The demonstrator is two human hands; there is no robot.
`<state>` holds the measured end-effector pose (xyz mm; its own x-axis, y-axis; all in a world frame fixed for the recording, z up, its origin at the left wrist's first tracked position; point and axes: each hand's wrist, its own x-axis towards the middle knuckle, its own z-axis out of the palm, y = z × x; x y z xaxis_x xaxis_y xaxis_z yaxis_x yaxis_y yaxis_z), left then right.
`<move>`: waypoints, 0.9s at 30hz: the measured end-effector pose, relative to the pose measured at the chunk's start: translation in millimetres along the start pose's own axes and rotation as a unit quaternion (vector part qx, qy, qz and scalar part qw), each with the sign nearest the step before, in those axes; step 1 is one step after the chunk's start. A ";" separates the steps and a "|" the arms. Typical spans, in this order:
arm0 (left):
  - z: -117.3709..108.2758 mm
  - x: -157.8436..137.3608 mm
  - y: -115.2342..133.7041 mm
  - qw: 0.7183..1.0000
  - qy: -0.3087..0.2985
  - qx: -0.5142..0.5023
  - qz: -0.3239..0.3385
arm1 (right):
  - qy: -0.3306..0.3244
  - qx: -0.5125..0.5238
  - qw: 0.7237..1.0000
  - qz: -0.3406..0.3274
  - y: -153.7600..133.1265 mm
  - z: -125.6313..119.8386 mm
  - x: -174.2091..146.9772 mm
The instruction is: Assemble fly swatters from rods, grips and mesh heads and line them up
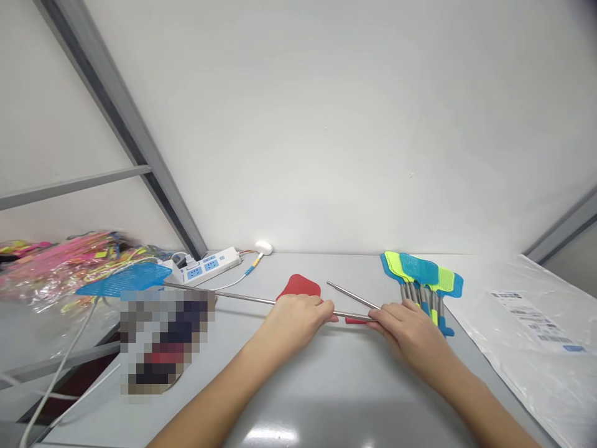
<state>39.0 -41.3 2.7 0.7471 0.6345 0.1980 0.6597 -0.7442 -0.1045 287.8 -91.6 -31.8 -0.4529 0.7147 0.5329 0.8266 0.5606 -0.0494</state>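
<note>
My left hand (295, 318) grips the thin metal rod (242, 297) of a blue fly swatter, whose mesh head (125, 278) lies far to the left. A red swatter head (298, 285) peeks out just behind that hand. My right hand (405, 325) closes on the rod's other end, where a red handle piece (355, 320) shows between the two hands. A second bare metal rod (352, 294) slants up from the right hand. Both hands hover low over the grey table (326, 386).
A bundle of blue and yellow-green fly swatters (422, 277) lies right of my right hand. A clear plastic bag with labels (536, 330) covers the right side. A white power strip (205, 266) sits at the wall. Bagged colourful swatters (60, 264) pile up at left.
</note>
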 end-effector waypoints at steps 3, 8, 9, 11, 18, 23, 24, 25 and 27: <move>2.6 1.7 4.9 1.000 0.004 0.017 0.002 | 0.004 -0.004 1.000 0.003 9.7 -2.8 -9.6; 3.1 10.3 20.2 0.999 0.011 0.052 -0.007 | 0.032 -0.032 0.999 0.002 24.5 0.9 -15.4; 1.9 13.0 23.1 0.998 0.010 0.055 -0.008 | 0.040 -0.038 0.998 0.001 25.9 1.8 -14.9; -0.9 18.6 28.2 0.998 0.008 0.057 -0.011 | 0.053 -0.041 0.998 0.001 25.4 3.3 -12.5; -1.4 19.4 26.6 0.999 -0.022 0.032 0.010 | 0.060 -0.017 0.998 -0.006 2.5 8.8 2.3; -3.5 4.5 3.6 0.999 -0.020 0.035 -0.017 | 0.042 -0.025 0.999 0.006 16.9 10.8 -5.8; -4.8 2.8 -0.1 0.999 -0.016 0.034 -0.023 | 0.042 -0.029 0.999 0.012 21.6 10.4 -8.7; -6.1 1.8 -2.7 0.999 -0.013 0.033 -0.027 | 0.043 -0.032 0.998 0.018 25.3 10.1 -11.0; -8.1 1.1 -5.2 0.999 -0.007 0.031 -0.035 | 0.048 -0.033 0.998 0.022 27.6 10.4 -13.0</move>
<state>35.8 -38.4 11.3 0.7000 0.6873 0.1938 0.7136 -0.6841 -0.1512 313.0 -81.0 -48.9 -0.3846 0.6926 0.6103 0.8661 0.4994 -0.0209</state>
